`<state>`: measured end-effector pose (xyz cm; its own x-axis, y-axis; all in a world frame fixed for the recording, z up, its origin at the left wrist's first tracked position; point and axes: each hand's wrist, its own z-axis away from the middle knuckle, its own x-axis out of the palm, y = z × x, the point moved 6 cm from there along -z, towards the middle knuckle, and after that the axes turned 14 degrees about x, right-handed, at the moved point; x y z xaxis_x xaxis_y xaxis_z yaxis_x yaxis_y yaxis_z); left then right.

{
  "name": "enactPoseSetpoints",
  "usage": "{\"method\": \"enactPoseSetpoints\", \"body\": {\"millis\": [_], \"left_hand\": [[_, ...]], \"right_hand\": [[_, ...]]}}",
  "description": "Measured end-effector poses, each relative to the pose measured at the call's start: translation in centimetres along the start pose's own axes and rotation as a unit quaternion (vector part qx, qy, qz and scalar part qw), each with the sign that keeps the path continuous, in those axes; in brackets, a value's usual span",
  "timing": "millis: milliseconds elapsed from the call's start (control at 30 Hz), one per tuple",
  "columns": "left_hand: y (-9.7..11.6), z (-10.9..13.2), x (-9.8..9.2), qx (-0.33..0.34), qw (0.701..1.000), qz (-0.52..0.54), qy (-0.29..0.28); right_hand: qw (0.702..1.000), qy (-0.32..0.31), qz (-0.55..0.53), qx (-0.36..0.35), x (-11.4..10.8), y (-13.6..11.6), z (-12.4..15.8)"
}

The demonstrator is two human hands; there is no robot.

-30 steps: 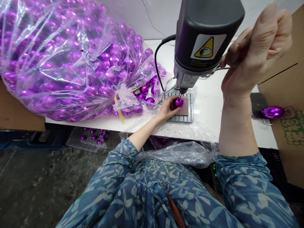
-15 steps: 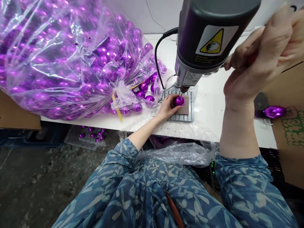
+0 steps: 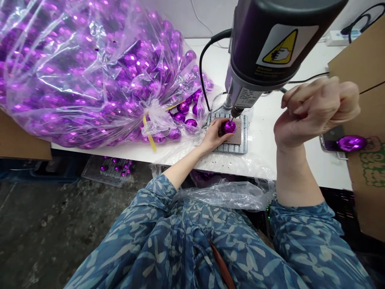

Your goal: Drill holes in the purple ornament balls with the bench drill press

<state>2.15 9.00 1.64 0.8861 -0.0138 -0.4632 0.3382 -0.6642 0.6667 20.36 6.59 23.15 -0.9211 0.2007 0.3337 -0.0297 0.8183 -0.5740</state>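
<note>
My left hand (image 3: 215, 133) grips a shiny purple faceted ball (image 3: 230, 127) between thumb and fingers. The ball rests on a brown pad (image 3: 236, 138) on the ridged metal base (image 3: 244, 148) of a bench drill press (image 3: 272, 52). Directly above it is the chuck (image 3: 236, 112), whose thin bit meets the top of the ball. To the right of the machine's head, my right hand (image 3: 319, 106) is closed around the feed lever, most of which the fingers hide.
A big clear bag (image 3: 99, 76) of purple balls fills the left of the white table (image 3: 264, 140). Several loose balls (image 3: 191, 124) lie by its tied neck. At right are a phone (image 3: 331, 138), one purple ball (image 3: 351, 142) and a cardboard box (image 3: 368, 160). Plastic film (image 3: 228, 194) hangs off the front edge.
My right hand has come down and toward me, swinging round with the lever. My left hand keeps the ball on the pad. The view has shifted slightly.
</note>
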Motion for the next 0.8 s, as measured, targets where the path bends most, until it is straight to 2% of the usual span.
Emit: {"method": "enactPoseSetpoints", "body": {"millis": [167,600,800], "left_hand": [[0.0,0.1,0.0,-0.006,1.0,0.001,-0.008],[0.0,0.3,0.0,-0.009,1.0,0.017,-0.011],[0.0,0.3,0.1,-0.022,0.999,0.029,-0.003]], "right_hand": [[0.999,0.021,-0.008,-0.029,-0.8,0.9,0.5],[0.996,-0.007,0.005,-0.084,-2.9,3.0,2.4],[0.993,-0.062,0.009,-0.099,-2.8,3.0,3.2]]}}
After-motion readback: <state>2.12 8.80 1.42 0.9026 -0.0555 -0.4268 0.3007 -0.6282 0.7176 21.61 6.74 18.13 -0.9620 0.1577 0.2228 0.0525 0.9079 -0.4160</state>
